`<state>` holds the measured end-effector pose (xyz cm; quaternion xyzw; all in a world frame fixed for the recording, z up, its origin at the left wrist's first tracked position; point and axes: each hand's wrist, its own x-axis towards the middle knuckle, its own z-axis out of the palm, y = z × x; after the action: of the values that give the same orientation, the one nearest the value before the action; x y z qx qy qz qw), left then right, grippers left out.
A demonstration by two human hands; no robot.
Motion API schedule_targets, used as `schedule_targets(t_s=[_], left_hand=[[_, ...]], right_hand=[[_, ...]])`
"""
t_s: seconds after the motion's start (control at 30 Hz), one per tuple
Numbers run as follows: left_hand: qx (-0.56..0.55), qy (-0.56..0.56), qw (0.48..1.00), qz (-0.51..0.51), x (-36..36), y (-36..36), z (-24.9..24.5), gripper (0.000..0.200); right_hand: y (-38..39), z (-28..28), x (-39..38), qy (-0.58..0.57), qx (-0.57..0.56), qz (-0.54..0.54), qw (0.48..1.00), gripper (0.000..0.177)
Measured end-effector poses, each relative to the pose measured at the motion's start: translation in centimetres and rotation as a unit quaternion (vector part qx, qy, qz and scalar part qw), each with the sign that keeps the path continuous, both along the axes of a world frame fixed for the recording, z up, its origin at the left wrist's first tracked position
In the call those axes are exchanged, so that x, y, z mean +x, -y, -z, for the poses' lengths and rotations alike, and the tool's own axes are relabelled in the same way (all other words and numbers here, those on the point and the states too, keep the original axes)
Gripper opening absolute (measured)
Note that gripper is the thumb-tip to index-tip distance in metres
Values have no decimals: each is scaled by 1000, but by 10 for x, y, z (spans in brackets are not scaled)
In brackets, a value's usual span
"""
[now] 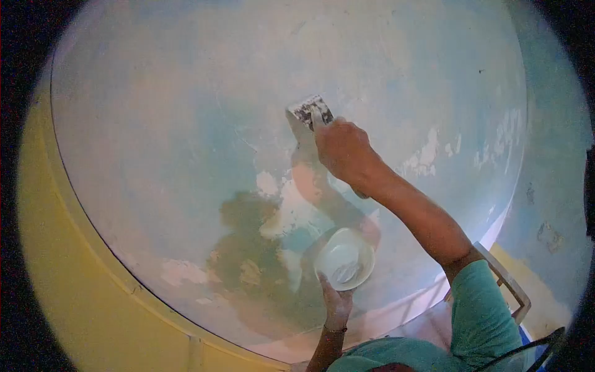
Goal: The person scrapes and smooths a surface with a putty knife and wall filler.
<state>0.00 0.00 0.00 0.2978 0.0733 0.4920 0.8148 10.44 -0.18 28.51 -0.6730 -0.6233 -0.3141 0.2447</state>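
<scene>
My right hand (344,150) is wrapped round the handle of a putty knife (308,111). Its wide, smeared blade lies at the surface of the pale blue-green wall (186,105), up and to the left of the fist. Lower down, my left hand (336,305) grips a white bowl (370,261) from below, thumb at the near rim. White paste (347,273) lies in the bowl, which is tilted so that its inside shows. Rough white patches (297,201) mark the wall between the bowl and the knife.
More white patches (424,155) spread over the wall's right side. A yellow band (74,266) borders the wall at the left, along a dark curved line. At the lower right stands a wooden frame (522,304), with a black cable or strap (545,342) close by.
</scene>
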Motion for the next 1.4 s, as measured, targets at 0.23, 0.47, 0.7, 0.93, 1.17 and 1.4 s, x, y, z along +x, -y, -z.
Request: schedule_targets(t_s=[0.23,0.47,0.7,0.93,1.17,1.4], left_hand=[[-7,-33,999,-42,6,7,-1,62],[-6,-10,999,-30,4,-1,14,61],[-16,-22,999,-20,8,-8,22,65],[1,-53,998,-37,2,-1,12,64],[3,-41,998,-49,-4,-9,15,65],[2,-37,998,-56,-10,-9,15,62]], right_hand=[[-13,62,-5,-38,40,7,998,14],[7,55,12,-49,20,-30,998,41],[-11,70,-2,-103,62,-4,993,15],[5,126,10,-106,96,-69,987,46],[-7,169,49,-104,131,-50,985,51],[-9,161,47,-108,107,0,988,50]])
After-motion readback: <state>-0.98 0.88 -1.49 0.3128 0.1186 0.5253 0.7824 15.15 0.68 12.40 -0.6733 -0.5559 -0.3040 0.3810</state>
